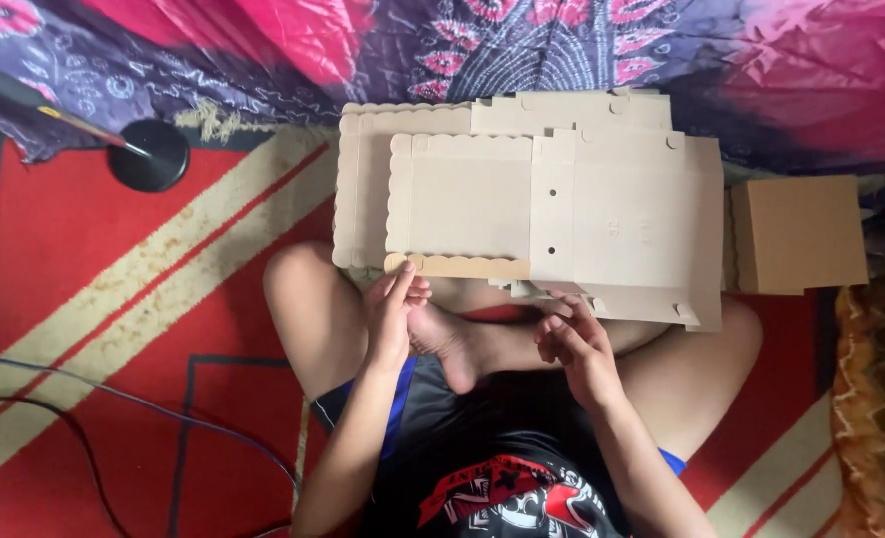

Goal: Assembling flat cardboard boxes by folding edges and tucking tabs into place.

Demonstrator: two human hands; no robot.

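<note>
A flat die-cut cardboard box blank (pixel 552 214) with scalloped edges lies on top of a stack of similar blanks (pixel 363 189), across my crossed legs. My left hand (pixel 394 314) pinches the near scalloped flap (pixel 462 266) at its left end. My right hand (pixel 574 344) holds the small tabs at the blank's near right edge, fingers curled on the cardboard.
A folded brown cardboard box (pixel 799 234) sits to the right of the stack. A black round stand base (pixel 149 154) with a pole is at the upper left. Dark cables (pixel 114 399) run over the red striped mat. Patterned purple and pink cloth (pixel 562 40) hangs behind.
</note>
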